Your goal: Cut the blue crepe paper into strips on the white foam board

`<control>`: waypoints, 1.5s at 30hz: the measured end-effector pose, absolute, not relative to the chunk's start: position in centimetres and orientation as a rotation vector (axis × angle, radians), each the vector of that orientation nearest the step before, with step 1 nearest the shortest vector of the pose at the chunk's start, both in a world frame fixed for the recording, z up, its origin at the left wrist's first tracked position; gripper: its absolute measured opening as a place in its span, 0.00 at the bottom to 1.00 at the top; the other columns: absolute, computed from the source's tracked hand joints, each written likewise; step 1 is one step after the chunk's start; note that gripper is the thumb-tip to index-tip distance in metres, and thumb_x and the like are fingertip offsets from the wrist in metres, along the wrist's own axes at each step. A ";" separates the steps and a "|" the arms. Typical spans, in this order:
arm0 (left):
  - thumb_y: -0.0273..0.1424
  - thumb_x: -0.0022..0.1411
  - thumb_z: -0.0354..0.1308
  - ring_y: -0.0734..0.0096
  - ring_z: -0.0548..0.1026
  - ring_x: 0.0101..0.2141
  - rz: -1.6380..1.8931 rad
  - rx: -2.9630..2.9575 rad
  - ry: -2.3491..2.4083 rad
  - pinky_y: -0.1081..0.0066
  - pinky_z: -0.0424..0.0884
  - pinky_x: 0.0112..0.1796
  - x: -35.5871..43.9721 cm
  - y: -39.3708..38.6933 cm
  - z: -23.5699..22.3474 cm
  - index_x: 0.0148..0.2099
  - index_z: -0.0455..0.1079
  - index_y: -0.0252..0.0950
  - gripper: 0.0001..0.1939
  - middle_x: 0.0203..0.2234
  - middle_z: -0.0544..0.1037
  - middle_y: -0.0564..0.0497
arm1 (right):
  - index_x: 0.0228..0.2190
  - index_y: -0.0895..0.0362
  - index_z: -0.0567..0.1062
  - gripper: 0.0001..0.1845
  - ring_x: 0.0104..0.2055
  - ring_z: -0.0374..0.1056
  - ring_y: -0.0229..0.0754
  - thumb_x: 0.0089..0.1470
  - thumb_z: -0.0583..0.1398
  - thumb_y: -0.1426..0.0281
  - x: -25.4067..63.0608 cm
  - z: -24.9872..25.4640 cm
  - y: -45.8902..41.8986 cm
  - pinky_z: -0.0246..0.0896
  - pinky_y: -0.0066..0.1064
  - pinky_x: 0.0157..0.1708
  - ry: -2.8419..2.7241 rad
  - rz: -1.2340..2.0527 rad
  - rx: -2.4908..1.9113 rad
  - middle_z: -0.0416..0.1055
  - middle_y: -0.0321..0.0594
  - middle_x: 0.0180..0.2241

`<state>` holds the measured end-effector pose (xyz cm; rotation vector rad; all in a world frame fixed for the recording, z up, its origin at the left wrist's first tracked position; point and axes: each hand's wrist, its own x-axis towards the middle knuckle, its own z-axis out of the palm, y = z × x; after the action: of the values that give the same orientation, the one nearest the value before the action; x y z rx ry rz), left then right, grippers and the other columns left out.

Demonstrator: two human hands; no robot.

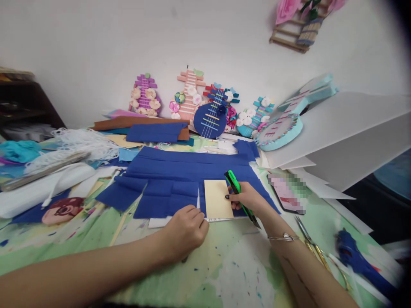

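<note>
My right hand (248,197) is closed round a green and black utility knife (233,179), its blade end slanting down toward me. The fingertips of that hand meet the right edge of a cream rectangular card (218,201). Beneath the card lies a wide piece of blue crepe-like sheet (192,167), with smaller blue pieces (157,196) overlapping at its near left. My left hand (188,226) rests curled on the table beside the card's lower left corner; its fingertips are tucked under, so whatever they hold is hidden.
On the right lie a phone (285,192), scissors (311,244) and a blue glue gun (356,256), with large white boards (340,128) behind. Decorated lute-shaped crafts (210,119) lean on the wall. White cords (73,147) and a white power strip (28,196) occupy the left.
</note>
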<state>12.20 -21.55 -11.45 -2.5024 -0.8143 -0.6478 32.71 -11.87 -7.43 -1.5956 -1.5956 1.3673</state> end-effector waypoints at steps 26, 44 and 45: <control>0.16 0.59 0.48 0.67 0.73 0.27 -0.626 -2.420 -0.780 0.65 0.74 0.33 12.3 -22.6 -11.3 0.27 0.65 0.31 0.11 0.21 0.72 0.46 | 0.20 0.59 0.72 0.07 0.15 0.67 0.34 0.45 0.64 0.70 32.2 -9.3 -11.5 0.60 0.20 0.16 -1.922 0.953 -1.791 0.72 0.37 0.16; 0.15 0.58 0.46 0.65 0.74 0.27 -0.685 -2.422 -0.769 0.65 0.75 0.30 12.5 -22.5 -10.9 0.26 0.66 0.30 0.13 0.20 0.72 0.45 | 0.20 0.58 0.72 0.08 0.17 0.68 0.35 0.46 0.63 0.68 31.6 -8.3 -12.1 0.58 0.22 0.18 -2.031 0.808 -1.884 0.73 0.37 0.17; 0.15 0.58 0.46 0.65 0.74 0.27 -0.678 -2.425 -0.770 0.65 0.75 0.30 12.4 -22.5 -10.9 0.26 0.66 0.30 0.13 0.20 0.72 0.45 | 0.20 0.58 0.72 0.08 0.17 0.68 0.35 0.46 0.63 0.68 31.6 -8.3 -12.1 0.58 0.22 0.19 -2.034 0.804 -1.883 0.73 0.37 0.17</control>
<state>12.45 -22.50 -10.89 -2.4249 -0.7696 -0.6781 31.61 -12.07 -8.29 -1.8831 -2.0342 0.8044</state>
